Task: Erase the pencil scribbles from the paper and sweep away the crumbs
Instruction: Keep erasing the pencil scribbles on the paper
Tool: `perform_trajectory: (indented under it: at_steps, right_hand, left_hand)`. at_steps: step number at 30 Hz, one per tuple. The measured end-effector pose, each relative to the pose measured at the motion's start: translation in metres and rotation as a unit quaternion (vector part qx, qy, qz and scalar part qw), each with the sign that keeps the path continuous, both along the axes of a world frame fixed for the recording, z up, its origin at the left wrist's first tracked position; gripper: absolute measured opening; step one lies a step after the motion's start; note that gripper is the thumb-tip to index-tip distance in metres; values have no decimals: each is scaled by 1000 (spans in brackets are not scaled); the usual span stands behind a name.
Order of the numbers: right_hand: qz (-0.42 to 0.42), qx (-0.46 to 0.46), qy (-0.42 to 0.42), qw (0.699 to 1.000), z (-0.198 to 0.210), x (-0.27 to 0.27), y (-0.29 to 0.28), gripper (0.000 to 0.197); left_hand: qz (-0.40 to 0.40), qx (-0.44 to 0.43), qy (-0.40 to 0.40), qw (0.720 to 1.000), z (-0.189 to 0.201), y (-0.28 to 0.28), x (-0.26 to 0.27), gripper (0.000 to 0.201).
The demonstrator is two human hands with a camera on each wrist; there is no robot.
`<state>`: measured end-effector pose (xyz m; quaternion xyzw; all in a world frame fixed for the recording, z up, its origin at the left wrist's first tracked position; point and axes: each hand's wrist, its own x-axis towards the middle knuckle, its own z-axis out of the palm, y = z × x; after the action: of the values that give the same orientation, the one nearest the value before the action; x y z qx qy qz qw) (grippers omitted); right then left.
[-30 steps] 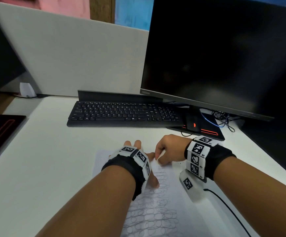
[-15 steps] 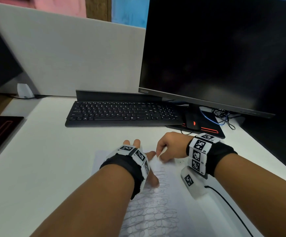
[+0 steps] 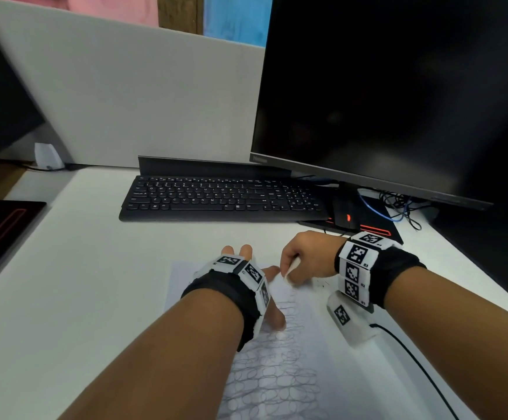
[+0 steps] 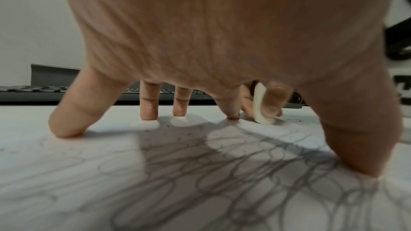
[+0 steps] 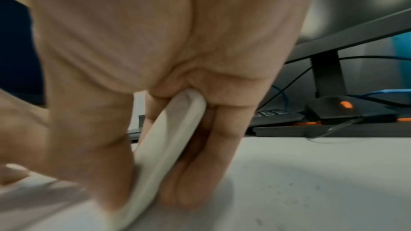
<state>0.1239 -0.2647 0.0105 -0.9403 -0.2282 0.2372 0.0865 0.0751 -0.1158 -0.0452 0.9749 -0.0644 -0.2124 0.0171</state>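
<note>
Eraser (image 5: 169,140) white, pinched upright between thumb and curled fingers of right hand (image 3: 307,256), lower end on far part of paper (image 3: 280,374), left hand (image 4: 200,41) fingers spread straight, tips pressing scribbled sheet, pencil scribbles (image 4: 222,173) beneath it, dark crumbs (image 4: 189,133) near eraser.

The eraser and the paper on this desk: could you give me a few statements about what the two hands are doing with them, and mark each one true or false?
1. The right hand pinches a white eraser whose tip touches the paper. True.
2. The left hand is lifted clear of the paper. False: its spread fingers press down on the sheet.
3. All pencil scribbles are gone. False: loops still cover the near part of the sheet.
4. Dark crumbs lie on the paper. True.
5. The monitor is dark. True.
</note>
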Motion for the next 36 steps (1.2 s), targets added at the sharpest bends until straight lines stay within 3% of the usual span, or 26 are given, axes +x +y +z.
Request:
perform_trajectory:
  at_steps: [3,7,10,14,18,21,25,29,33,36]
  right_hand:
    - [24,-18,49,998,-1,-4,1,9]
    - [-6,2,-5,1000,0,1,-4,10]
    - [13,-18,59,998,1,-3,-1,12]
    - [-7,-2,-2,1000,0,-1,-4,10]
    - [8,-20,68,997,0,-4,-3,9]
    - [-11,-4,5,1000,-2,0,-6,10]
    - [4,-27,64,998,0,-3,-3,11]
    - [-18,-2,-11,1000,0,-1,-6,10]
    - [4,-26,49,998,-1,-6,-5,11]
    - [-17,-9,-11,1000,0,-3,-7,10]
  left_hand:
    - [4,-8,-3,1000,1,0,0,100]
    - [1,-4,1,1000,0,1,0,101]
    - [4,-3,2,1000,2,0,0,102]
    - [2,4,-1,1000,3,-1,0,103]
    - [10,-2,10,1000,5,0,-1,103]
    - [11,-8,15,1000,6,0,0,104]
    - [13,-8,13,1000,6,1,-1,104]
    - [15,-12,12,1000,5,0,-1,102]
    - [8,-6,12,1000,5,1,-1,103]
    - [9,-15,9,1000,5,1,-1,103]
